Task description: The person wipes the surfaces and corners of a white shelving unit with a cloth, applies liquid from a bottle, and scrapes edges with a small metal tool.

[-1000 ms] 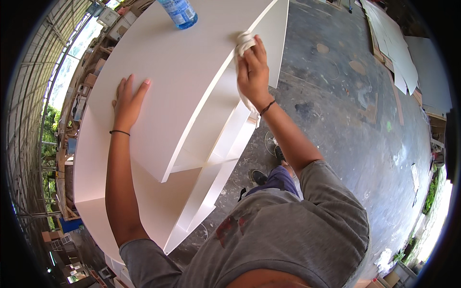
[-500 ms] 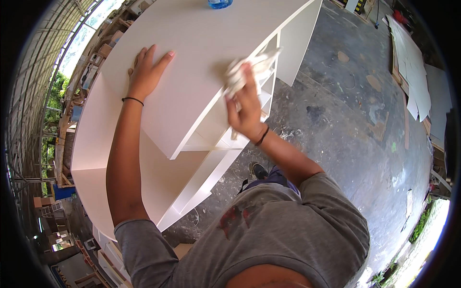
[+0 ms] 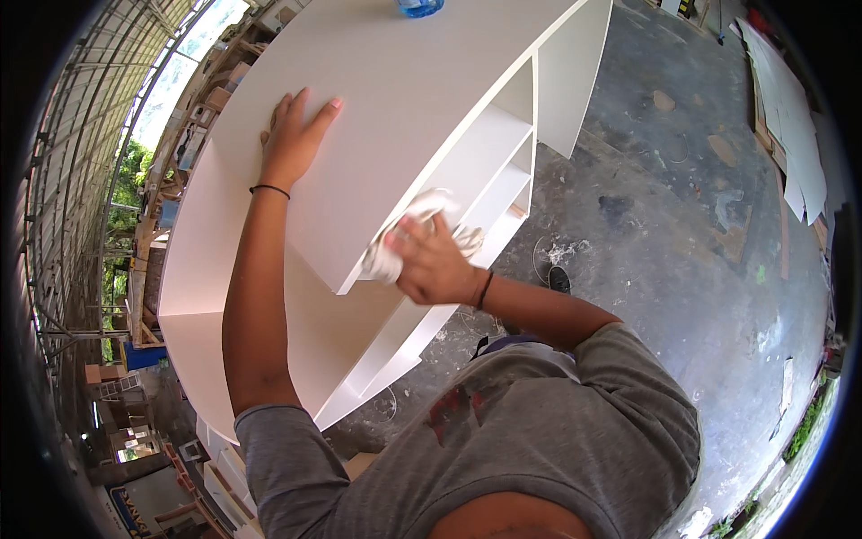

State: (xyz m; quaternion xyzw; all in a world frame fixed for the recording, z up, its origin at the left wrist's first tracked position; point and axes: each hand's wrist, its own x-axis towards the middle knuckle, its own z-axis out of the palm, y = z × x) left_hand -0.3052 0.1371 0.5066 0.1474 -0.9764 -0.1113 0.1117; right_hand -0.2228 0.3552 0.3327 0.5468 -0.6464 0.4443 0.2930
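A white shelving cabinet (image 3: 395, 99) with a broad flat top and open compartments stands in front of me. My left hand (image 3: 294, 139) lies on its top with the fingers spread, holding nothing. My right hand (image 3: 433, 260) presses a crumpled white cloth (image 3: 386, 259) against the cabinet's front edge, close to the near corner. Part of the cloth hangs out past the fingers, and motion blurs it a little. Behind the right hand, some of the open shelves (image 3: 494, 139) are hidden.
A bottle with blue liquid (image 3: 420, 7) stands on the far part of the top, cut off by the frame. Pale sheets (image 3: 786, 126) lie along the right side of the stained concrete floor (image 3: 646, 234). Wooden racks with boxes (image 3: 202, 112) line the left. My shoe (image 3: 558, 279) is beside the cabinet.
My right hand has slid the cloth along the front edge, toward me and to the left. The left hand keeps its place on the top while the whole view shifts slightly.
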